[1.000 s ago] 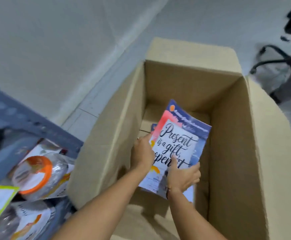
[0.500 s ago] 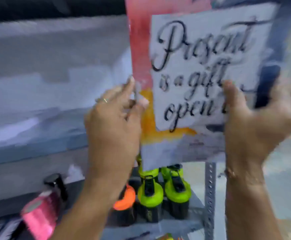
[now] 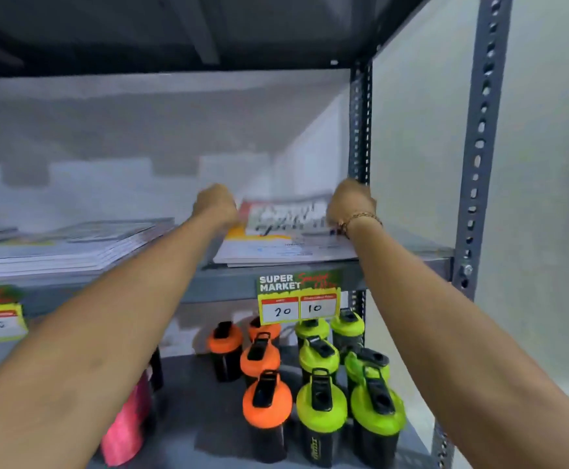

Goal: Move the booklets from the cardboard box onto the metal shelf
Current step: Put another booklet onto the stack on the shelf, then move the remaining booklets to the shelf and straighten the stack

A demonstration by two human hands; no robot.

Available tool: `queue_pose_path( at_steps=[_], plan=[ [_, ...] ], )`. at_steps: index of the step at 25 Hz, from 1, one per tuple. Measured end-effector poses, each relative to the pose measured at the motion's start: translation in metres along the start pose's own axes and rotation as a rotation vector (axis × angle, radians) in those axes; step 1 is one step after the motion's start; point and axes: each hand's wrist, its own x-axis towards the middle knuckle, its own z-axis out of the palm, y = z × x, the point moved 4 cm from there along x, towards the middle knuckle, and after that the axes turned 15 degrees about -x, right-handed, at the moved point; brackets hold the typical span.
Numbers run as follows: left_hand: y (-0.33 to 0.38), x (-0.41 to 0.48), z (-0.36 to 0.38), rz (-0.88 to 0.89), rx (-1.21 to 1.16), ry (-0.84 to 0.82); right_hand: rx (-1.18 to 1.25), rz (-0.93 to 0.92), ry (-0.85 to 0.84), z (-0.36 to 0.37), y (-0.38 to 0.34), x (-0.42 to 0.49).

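Note:
A thin stack of booklets point(image 3: 284, 240) with a red, white and orange cover lies flat on the grey metal shelf point(image 3: 222, 282), near its right end. My left hand point(image 3: 217, 204) is on the stack's left edge and my right hand point(image 3: 350, 204) on its right edge, both with fingers curled around the booklets. The cover is blurred. The cardboard box is out of view.
Another stack of booklets point(image 3: 73, 245) lies further left on the same shelf. A price tag point(image 3: 298, 297) hangs from the shelf edge. Below stand orange-lidded bottles point(image 3: 262, 360), green-lidded bottles point(image 3: 320, 397) and a pink bottle point(image 3: 125, 424). A perforated upright post point(image 3: 479, 147) stands at right.
The booklets were lifted out of the cardboard box, carried up in front of the shelf, and now lie flat on the shelf under both hands. The view swung from the box to the shelf.

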Motion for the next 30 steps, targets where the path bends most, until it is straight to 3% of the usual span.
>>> queue_pose_path(
  at_steps=[3, 5, 7, 9, 10, 11, 13, 15, 17, 19, 21, 24, 30],
  plan=[
    [-0.001, -0.002, 0.019, -0.088, 0.123, -0.146, -0.134, -0.007, -0.143, 0.015, 0.006, 0.004],
    [0.026, -0.021, 0.012, -0.05, 0.267, -0.115, -0.068, -0.05, -0.012, 0.002, 0.013, -0.001],
    [0.078, -0.061, 0.009, 0.201, 0.311, 0.112, 0.115, -0.136, 0.444, -0.021, 0.041, -0.026],
    [0.131, -0.146, 0.033, 0.634, 0.114, 0.367, 0.29, -0.199, 1.093, -0.032, 0.099, -0.089],
    [0.148, -0.193, 0.063, 0.837, -0.05, 0.392, 0.285, -0.168, 1.278, -0.018, 0.138, -0.124],
    [0.159, -0.236, 0.104, 0.973, -0.224, 0.298, 0.201, -0.054, 1.34, 0.006, 0.182, -0.155],
    [0.173, -0.314, 0.21, 1.029, -0.589, -0.062, -0.041, 0.333, 1.153, 0.083, 0.297, -0.213],
    [0.163, -0.383, 0.321, 0.875, -0.784, -0.424, -0.125, 0.762, 0.76, 0.176, 0.402, -0.289],
    [0.14, -0.464, 0.427, 0.731, -0.682, -0.776, -0.112, 1.163, 0.343, 0.257, 0.477, -0.385],
    [0.085, -0.532, 0.518, 0.576, -0.412, -1.149, -0.099, 1.473, -0.039, 0.309, 0.508, -0.462],
    [0.031, -0.596, 0.586, 0.308, -0.135, -1.438, -0.147, 1.722, -0.372, 0.343, 0.531, -0.531],
    [-0.018, -0.632, 0.614, 0.065, 0.187, -1.436, -0.163, 1.773, -0.485, 0.367, 0.541, -0.571],
    [-0.003, -0.639, 0.612, 0.03, 0.206, -1.248, -0.221, 1.775, -0.34, 0.366, 0.549, -0.568]
  ],
)
